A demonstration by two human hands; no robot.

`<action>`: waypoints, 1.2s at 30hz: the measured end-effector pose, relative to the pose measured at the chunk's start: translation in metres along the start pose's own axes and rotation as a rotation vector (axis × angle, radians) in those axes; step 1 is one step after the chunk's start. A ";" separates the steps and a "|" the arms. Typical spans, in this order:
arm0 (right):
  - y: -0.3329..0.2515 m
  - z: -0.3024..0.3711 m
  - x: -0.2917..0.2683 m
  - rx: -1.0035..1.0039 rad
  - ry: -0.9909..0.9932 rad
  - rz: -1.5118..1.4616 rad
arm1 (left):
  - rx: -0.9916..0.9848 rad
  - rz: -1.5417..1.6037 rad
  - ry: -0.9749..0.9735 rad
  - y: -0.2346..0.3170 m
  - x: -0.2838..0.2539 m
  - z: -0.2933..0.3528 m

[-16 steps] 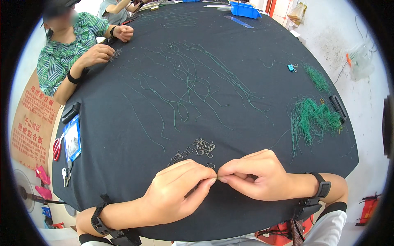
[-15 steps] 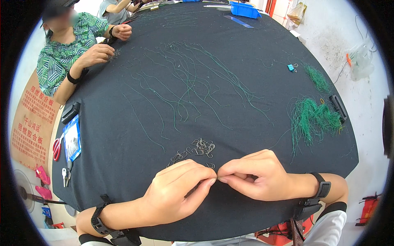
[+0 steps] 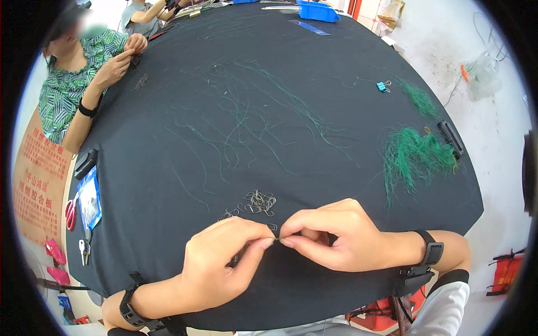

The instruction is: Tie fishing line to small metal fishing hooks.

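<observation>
My left hand is closed in a pinch, thumb against forefinger, just in front of a pile of metal fish hooks. Facing it, my right hand pinches too, its fingertips almost meeting the left ones. Between the two pinches a tiny thin dark piece shows; most of it is hidden by the fingers, so its kind is unclear. A single loose hook lies just beyond the fingertips. Farther off, cut green threads are spread over the black cloth.
A tangled bundle of green thread lies at right, near a teal binder clip. At left are red-handled scissors, a blue-and-white packet and keys. A co-worker works at the far left; a blue tray stands at the back.
The whole view has shifted slightly left. My fingertips have parted a little, showing the thin piece between them. The co-worker's two hands have come together.
</observation>
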State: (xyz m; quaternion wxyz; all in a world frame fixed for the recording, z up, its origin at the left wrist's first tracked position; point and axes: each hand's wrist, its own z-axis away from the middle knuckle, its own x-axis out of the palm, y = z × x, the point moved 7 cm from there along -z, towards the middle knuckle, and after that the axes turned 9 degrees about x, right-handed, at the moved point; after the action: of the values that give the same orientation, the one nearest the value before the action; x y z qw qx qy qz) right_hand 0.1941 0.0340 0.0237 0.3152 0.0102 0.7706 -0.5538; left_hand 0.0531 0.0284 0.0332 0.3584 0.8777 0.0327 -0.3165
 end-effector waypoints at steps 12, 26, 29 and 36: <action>0.027 -0.021 -0.070 0.312 -0.049 -0.019 | -0.429 0.662 0.329 -0.052 -0.051 -0.002; 0.055 -0.018 -0.135 0.431 -0.106 0.135 | -0.263 1.110 0.603 -0.096 -0.150 0.000; 0.058 -0.017 -0.142 0.449 -0.082 0.133 | -0.255 1.137 0.609 -0.104 -0.159 0.001; 0.065 -0.013 -0.145 0.475 -0.144 0.117 | -0.210 1.152 0.606 -0.107 -0.172 0.002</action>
State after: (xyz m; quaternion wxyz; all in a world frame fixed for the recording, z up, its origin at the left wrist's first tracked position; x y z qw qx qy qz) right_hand 0.3277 0.1190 0.0437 0.3897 0.0892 0.5925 -0.6993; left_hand -0.1158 0.1356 0.0661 0.5293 0.7653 -0.3120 0.1921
